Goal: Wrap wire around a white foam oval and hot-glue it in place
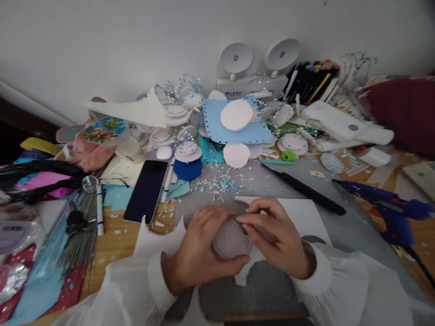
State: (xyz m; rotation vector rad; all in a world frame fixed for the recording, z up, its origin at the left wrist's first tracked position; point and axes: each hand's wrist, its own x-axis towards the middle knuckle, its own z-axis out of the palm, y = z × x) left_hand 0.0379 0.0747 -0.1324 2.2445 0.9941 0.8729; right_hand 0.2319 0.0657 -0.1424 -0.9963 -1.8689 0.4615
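My left hand (207, 249) is curled round a round, translucent disc like a plastic lid (233, 240), with its thumb along the near rim. White paper (302, 217) with torn, curved cut-outs lies under and about it. At the disc's upper right rim my right hand (277, 235) has its thumb and fingertips pinched together, apparently on the paper's edge; the exact contact is partly hidden by the fingers. Another torn piece of white paper (158, 242) lies by my left wrist. Both hands rest low over a grey cutting mat (268, 294).
A black pen-like tool (306, 190) and a blue glue gun (390, 203) lie to the right. A phone (147, 190) and a white marker (168, 181) are on the left. Behind are blue and white paper scraps (220, 183), blue card (214, 122), paper discs and a two-headed lamp (251, 83).
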